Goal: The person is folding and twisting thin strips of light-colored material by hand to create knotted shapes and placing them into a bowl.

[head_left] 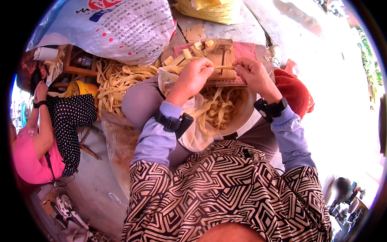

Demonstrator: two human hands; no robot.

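My left hand and my right hand pinch a narrow pale-yellow strip, stretched level between them. It crosses a wooden block with a dark slot or bar down its middle. The block rests on a board with a pink mat; short cut pieces are piled at its back left. Below the board, between my knees, a white basin holds looped strips and small pieces. A pale cloth lies along the basin's left side.
Long strips are heaped at my left, behind my knee. A large printed sack and a yellow bag lie beyond. Another person in pink sits far left near a yellow container. Red fabric is by my right arm.
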